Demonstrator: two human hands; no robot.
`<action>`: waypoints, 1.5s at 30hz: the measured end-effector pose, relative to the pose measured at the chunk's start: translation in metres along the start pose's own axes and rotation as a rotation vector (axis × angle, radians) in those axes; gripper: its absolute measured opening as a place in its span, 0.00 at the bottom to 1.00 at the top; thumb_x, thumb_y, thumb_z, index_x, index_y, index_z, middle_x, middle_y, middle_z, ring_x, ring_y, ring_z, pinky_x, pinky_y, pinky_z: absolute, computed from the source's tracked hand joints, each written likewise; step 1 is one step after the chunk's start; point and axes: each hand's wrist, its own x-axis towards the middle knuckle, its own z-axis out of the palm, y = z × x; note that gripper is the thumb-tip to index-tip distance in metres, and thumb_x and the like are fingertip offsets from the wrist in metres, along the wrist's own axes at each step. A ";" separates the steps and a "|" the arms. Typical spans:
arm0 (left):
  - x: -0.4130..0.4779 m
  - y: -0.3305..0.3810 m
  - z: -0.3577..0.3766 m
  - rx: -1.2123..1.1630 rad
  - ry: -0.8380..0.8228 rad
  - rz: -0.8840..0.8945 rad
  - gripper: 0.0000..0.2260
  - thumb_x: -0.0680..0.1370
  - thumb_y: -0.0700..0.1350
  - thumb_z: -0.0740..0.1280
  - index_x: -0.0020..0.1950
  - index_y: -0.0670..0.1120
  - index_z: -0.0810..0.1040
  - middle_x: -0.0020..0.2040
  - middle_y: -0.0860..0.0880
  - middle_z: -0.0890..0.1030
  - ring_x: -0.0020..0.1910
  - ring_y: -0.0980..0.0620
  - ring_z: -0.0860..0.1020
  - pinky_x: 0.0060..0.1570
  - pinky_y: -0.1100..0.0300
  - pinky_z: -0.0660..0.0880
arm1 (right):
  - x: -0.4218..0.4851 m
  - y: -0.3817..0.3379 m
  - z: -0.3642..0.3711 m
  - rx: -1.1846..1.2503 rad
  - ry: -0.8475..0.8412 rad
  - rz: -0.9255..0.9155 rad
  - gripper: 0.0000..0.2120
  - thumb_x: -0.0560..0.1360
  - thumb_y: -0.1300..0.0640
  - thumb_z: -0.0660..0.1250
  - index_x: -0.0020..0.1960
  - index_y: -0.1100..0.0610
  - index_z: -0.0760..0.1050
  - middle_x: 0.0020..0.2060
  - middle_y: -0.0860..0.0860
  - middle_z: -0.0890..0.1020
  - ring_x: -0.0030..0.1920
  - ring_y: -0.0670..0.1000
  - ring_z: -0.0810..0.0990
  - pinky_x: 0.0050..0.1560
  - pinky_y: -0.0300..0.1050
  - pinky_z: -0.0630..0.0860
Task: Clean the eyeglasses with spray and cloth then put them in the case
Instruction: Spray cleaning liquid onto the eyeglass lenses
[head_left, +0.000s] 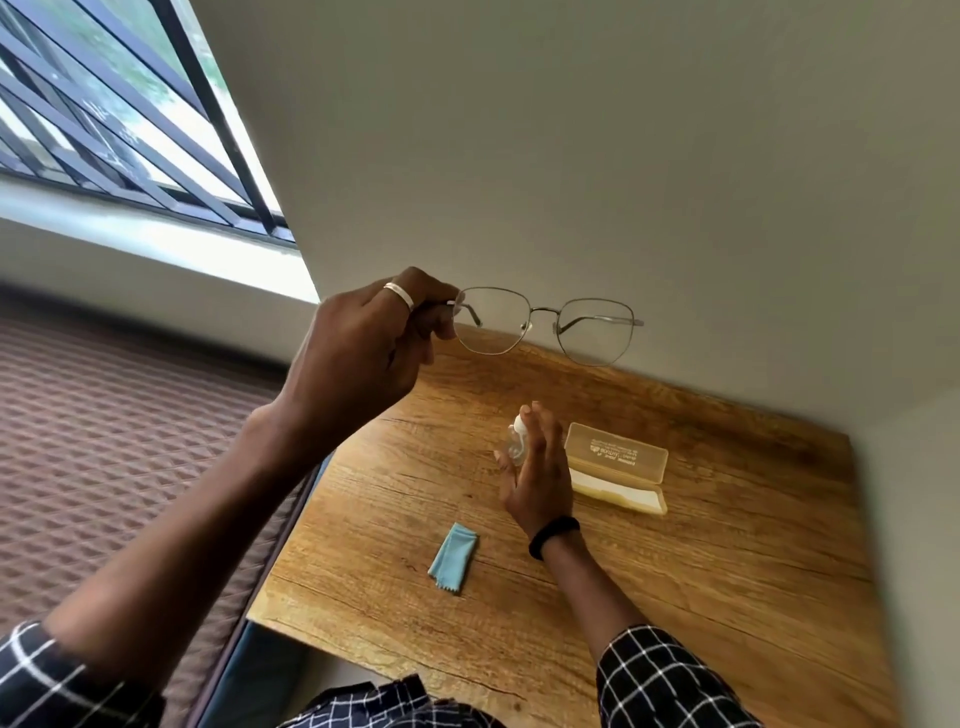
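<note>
My left hand (370, 347) holds thin metal-framed eyeglasses (545, 326) up in the air by their left temple hinge, lenses facing me, above the far edge of the wooden table (727, 545). Lower down, my right hand (537, 470) wraps around a small clear spray bottle (511, 441) with a white top, standing on or just above the table; my index finger rests on the top. A folded light-blue cloth (453, 558) lies on the table near its left side. An open yellowish translucent case (621, 465) lies just right of my right hand.
A plain wall rises directly behind the table. A barred window (130, 119) is at the upper left. A brown patterned surface (104, 441) lies left of and below the table's left edge.
</note>
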 end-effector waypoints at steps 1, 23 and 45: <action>0.000 -0.001 0.000 0.004 -0.010 -0.007 0.08 0.76 0.28 0.66 0.53 0.37 0.79 0.40 0.48 0.83 0.32 0.55 0.81 0.35 0.70 0.75 | 0.001 0.000 0.002 0.014 0.007 0.009 0.37 0.71 0.63 0.74 0.73 0.52 0.57 0.70 0.63 0.68 0.67 0.54 0.68 0.55 0.48 0.78; 0.003 -0.011 0.001 0.003 0.006 0.020 0.06 0.79 0.31 0.64 0.53 0.37 0.79 0.40 0.47 0.84 0.32 0.54 0.81 0.34 0.69 0.75 | 0.009 -0.014 -0.007 -0.008 -0.012 0.030 0.38 0.74 0.61 0.73 0.74 0.47 0.53 0.61 0.61 0.77 0.46 0.57 0.83 0.30 0.48 0.82; 0.054 0.033 0.101 -0.113 0.019 0.127 0.07 0.80 0.39 0.66 0.57 0.43 0.77 0.45 0.51 0.83 0.35 0.58 0.80 0.31 0.62 0.78 | 0.020 -0.077 -0.240 -0.118 0.243 -0.198 0.33 0.77 0.53 0.63 0.76 0.49 0.49 0.45 0.54 0.80 0.34 0.46 0.77 0.30 0.41 0.79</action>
